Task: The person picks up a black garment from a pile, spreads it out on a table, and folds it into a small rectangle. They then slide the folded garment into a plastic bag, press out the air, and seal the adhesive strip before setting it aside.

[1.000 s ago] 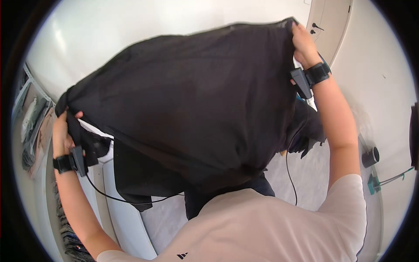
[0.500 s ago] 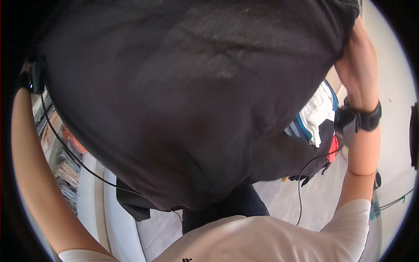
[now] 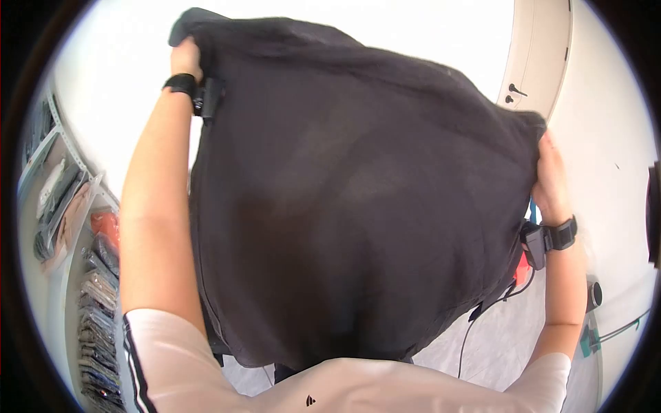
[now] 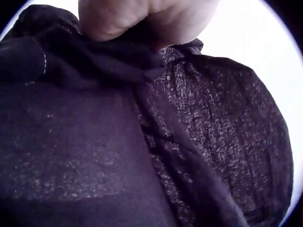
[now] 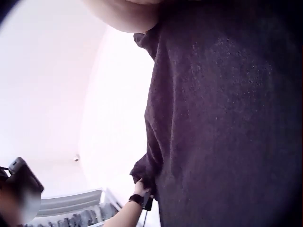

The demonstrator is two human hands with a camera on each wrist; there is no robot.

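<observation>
A large black garment (image 3: pixel 358 186) is spread between both hands in front of the body and fills the middle of the head view. At its upper left corner the left hand (image 3: pixel 186 58) grips the bunched edge. Lower down, the right hand (image 3: pixel 551 175) holds the opposite corner, its fingertips hidden behind the cloth. In the left wrist view, the left hand (image 4: pixel 147 16) pinches gathered fabric above a fold, with a line of light stitching at the left. The right wrist view has the right hand (image 5: pixel 125 14) at the garment's top edge (image 5: pixel 161 94).
Shelves (image 3: pixel 65 148) with bagged, folded clothes (image 3: pixel 100 330) line the left side. A door (image 3: pixel 533 62) stands at the back right. A cable (image 3: pixel 468 337) hangs from the right wrist camera (image 3: pixel 533 244). Something red (image 3: pixel 521 268) shows behind the garment.
The garment swept up close to the head camera, then back down and away. The left hand has risen and moved right; the right hand is lower and farther right than a second ago.
</observation>
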